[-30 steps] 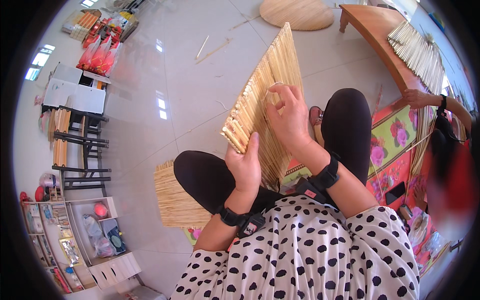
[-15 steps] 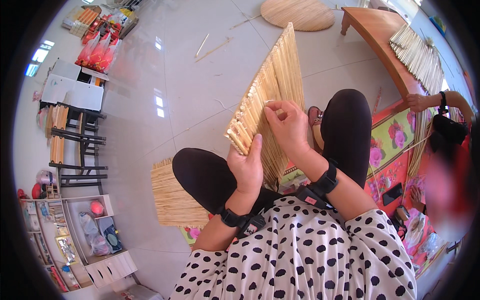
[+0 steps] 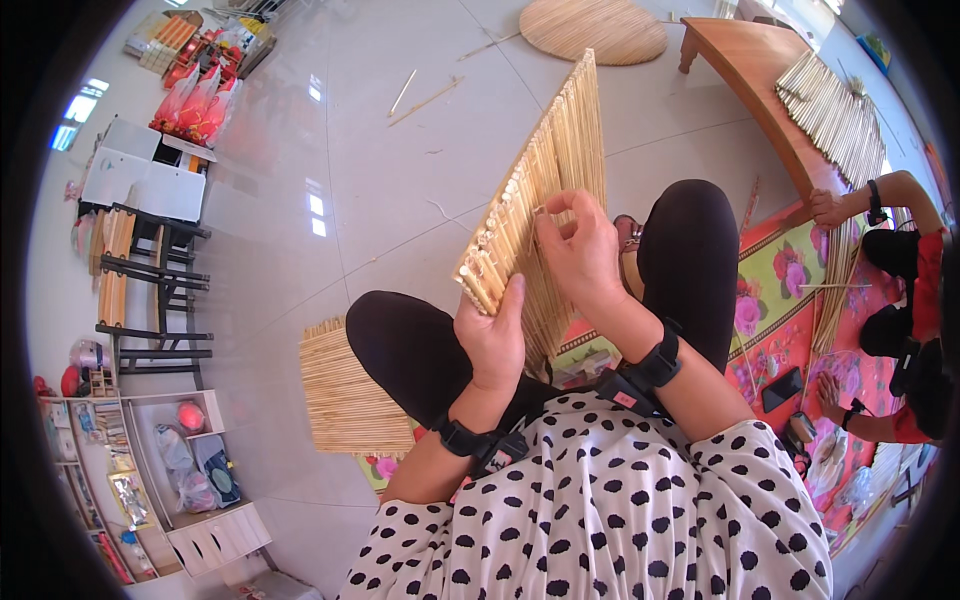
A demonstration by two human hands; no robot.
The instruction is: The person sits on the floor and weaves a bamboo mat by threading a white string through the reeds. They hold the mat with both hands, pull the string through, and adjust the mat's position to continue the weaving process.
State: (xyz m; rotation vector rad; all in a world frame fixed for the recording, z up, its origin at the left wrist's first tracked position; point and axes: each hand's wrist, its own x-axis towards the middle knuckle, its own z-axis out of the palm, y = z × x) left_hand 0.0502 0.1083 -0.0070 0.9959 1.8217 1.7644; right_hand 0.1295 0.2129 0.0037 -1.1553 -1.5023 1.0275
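Note:
A mat of straw-coloured stalks [image 3: 545, 160], bound side by side, stands tilted between my knees, its row of cut stalk ends facing left. My left hand [image 3: 493, 335] grips its lower near corner, thumb on the front face and fingers hidden behind. My right hand [image 3: 583, 245] is at the mat's right face, thumb and forefinger pinched together close to the stalks. Whatever lies between those fingertips is too small to make out. Another stalk mat [image 3: 355, 400] lies on the floor beside my left knee.
A round stalk mat [image 3: 592, 30] and loose stalks [image 3: 425, 102] lie on the tiled floor. At right, a wooden table [image 3: 740, 85] carries a stalk bundle [image 3: 835, 115]. A co-worker's hand [image 3: 828, 208] is by more stalks above a flowered cloth [image 3: 790, 275]. Shelves [image 3: 150, 430] stand left.
My right hand has shifted slightly right, still pinched, and the mat has tipped a little. The blurred shape over the co-worker's place is gone, showing their red sleeves and dark knees.

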